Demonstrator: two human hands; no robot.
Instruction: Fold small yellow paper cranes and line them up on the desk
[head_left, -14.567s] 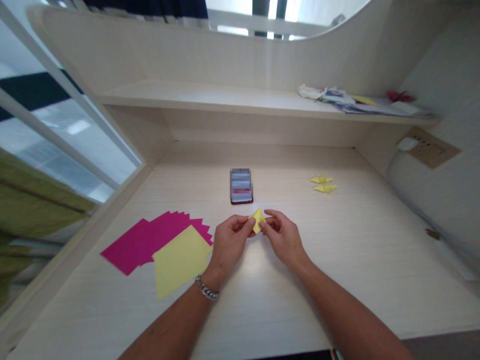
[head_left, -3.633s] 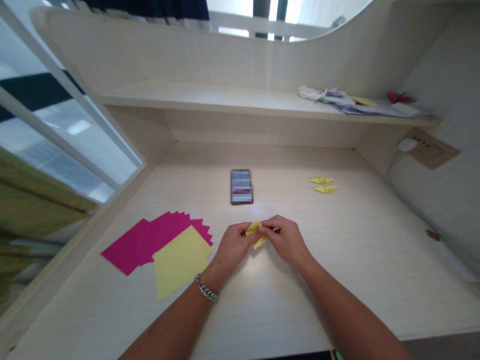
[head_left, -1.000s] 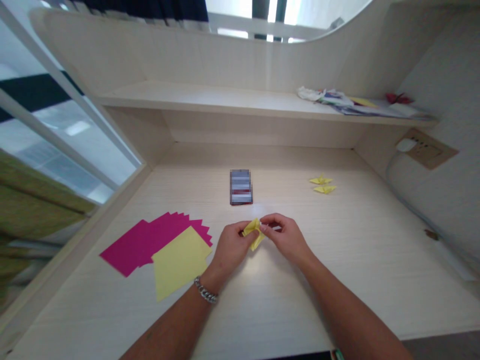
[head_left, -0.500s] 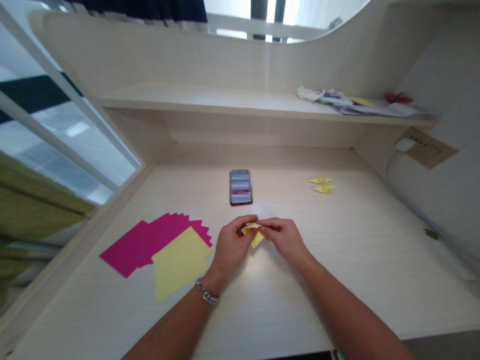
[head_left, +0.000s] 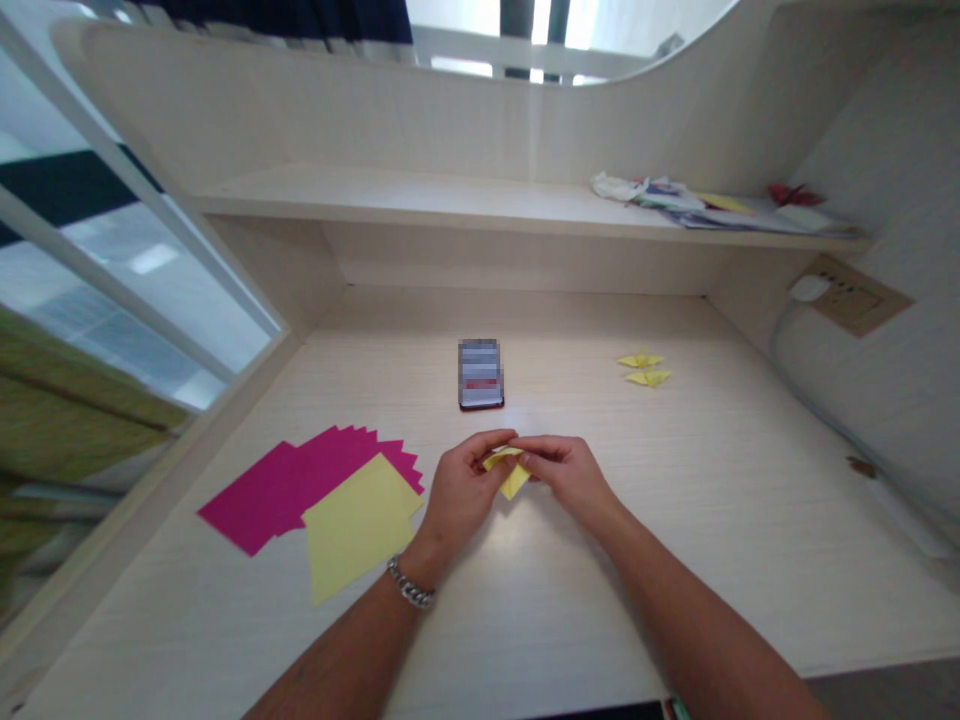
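Note:
Between my two hands is a small piece of folded yellow paper [head_left: 514,482], its lower corner pointing toward me. My left hand [head_left: 469,485] pinches it from the left, thumb in front and fingers behind. From the right, my right hand [head_left: 566,475] grips its other side with thumb and fingertips. The fingertips of both hands nearly meet at the paper's top edge, and they hide part of its folds. Left of my hands lie yellow paper sheets [head_left: 360,530], overlapping a fan of magenta paper sheets [head_left: 300,485].
A phone [head_left: 481,375] lies just beyond my hands. Two folded yellow paper cranes [head_left: 646,368] sit at the back right of the desk [head_left: 720,520]. Papers [head_left: 712,212] rest on the shelf above. A charger cable [head_left: 806,390] runs down from the wall socket [head_left: 855,295].
The folded paper's lower flap hangs slightly lower and shows a little wider. Both hands keep almost the same place and grip.

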